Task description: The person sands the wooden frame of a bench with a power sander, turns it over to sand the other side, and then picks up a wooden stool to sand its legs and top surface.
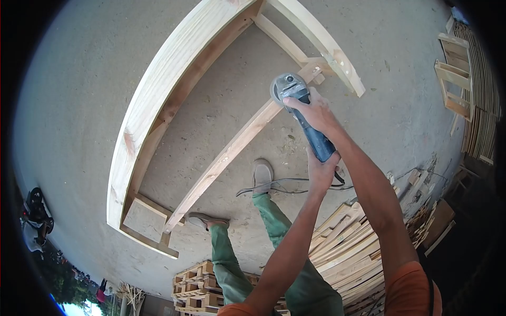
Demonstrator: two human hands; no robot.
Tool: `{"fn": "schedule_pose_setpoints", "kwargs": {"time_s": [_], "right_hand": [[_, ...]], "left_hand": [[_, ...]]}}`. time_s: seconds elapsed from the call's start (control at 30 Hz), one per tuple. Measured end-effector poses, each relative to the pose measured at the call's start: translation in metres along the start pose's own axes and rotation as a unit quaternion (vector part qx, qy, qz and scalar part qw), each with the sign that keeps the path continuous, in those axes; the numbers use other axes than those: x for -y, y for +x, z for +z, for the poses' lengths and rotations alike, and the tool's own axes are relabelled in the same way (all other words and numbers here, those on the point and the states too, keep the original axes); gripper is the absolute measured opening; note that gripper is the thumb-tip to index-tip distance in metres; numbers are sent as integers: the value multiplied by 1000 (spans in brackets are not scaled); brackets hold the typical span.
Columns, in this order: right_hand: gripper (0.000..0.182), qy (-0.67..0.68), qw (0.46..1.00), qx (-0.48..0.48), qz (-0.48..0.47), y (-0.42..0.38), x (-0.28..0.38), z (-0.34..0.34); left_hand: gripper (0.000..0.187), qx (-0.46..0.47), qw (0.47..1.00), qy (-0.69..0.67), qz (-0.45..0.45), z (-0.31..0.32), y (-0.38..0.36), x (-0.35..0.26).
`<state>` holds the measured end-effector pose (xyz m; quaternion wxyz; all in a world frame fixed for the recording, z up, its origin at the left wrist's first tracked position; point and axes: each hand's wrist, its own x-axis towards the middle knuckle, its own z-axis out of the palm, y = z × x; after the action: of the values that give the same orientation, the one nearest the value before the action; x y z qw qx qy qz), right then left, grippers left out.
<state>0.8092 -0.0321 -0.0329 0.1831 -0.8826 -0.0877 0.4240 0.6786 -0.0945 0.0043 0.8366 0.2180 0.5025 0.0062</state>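
My right hand [316, 111] wraps round the front of a blue angle grinder [315, 138], near its metal head. At the rear end of the grinder's body, my left hand [321, 171] grips it. The grinder's round disc is at or just above a long wooden bar [226, 156], near the bar's upper end; whether they touch is unclear. That bar runs diagonally inside a large curved wooden frame [153, 97], which lies on the concrete floor. A cable trails from the grinder's rear.
My shoes [262, 176] are close to the bar, and the dark cable [290, 180] loops beside them. Curved wood strips [350, 239] are piled at the lower right. Wooden frames [454, 79] and stacked slats are at the far right. A motorcycle [37, 218] is at the left.
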Motion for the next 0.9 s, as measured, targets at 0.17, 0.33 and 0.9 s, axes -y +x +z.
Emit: {"fn": "schedule_pose_setpoints", "kwargs": {"time_s": [0.17, 0.33, 0.9], "right_hand": [[93, 8, 999, -41, -9, 19, -12, -19], [93, 8, 999, -43, 1, 24, -15, -42], [97, 76, 991, 105, 19, -142, -7, -23]], "left_hand": [[57, 3, 1000, 18, -15, 22, 16, 1], [63, 20, 999, 24, -15, 39, 22, 1], [54, -14, 1000, -11, -23, -7, -131, 30]]}}
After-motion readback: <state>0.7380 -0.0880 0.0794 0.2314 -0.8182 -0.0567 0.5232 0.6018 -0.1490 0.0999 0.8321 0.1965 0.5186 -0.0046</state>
